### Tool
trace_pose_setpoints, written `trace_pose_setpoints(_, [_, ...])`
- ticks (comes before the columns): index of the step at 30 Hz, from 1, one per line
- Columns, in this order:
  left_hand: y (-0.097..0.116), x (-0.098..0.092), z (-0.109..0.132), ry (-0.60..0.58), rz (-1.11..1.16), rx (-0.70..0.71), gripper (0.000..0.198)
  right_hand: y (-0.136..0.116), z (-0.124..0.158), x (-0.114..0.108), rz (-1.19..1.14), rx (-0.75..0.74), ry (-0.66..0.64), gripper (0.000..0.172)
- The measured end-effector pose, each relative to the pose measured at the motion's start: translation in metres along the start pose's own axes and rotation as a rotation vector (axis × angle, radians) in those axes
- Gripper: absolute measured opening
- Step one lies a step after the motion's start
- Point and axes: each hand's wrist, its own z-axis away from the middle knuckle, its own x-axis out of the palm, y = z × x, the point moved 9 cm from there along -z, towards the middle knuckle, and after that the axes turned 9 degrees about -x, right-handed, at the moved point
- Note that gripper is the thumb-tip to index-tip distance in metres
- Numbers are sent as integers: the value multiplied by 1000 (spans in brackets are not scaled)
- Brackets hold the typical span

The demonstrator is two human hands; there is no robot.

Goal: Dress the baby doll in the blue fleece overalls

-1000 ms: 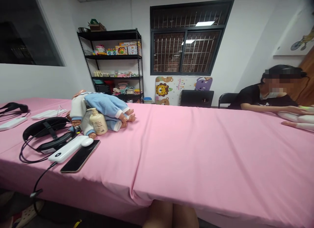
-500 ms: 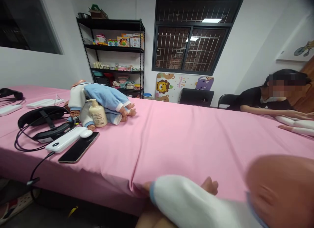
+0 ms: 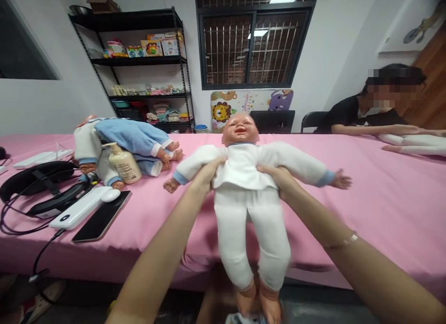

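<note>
White-clothed doll (image 3: 244, 166) held between left grip (image 3: 208, 174) and right grip (image 3: 278, 177), front toward camera, arms spread wide. Both grips closed around sides of its chest, below arms. Head above grips; legs below them, feet past near edge of pink counter (image 3: 369, 198). Left of left grip, well apart: pump bottle (image 3: 126, 165) just beside blue-trousered doll (image 3: 134, 136); lower, phone (image 3: 102, 218) next to white power bank (image 3: 79, 209). Far right of right grip: person in black top (image 3: 348, 114), seated at counter.
</note>
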Motion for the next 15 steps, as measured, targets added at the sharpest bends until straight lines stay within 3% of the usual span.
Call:
trace_pose_setpoints(2, [-5, -16, -33, 56, -58, -45, 20, 10, -32, 3, 72, -77, 8, 42])
trace_pose_setpoints(6, [-21, -28, -80, 7, -80, -57, 36, 45, -72, -6, 197, -125, 47, 44])
trace_pose_setpoints(10, [-30, -38, -107, 73, -99, -7, 29, 71, -97, -13, 218, -103, 44, 51])
trace_pose_setpoints(15, [-32, -60, -130, 287, -229, 52, 26, 78, -126, -12, 319, -164, -20, 38])
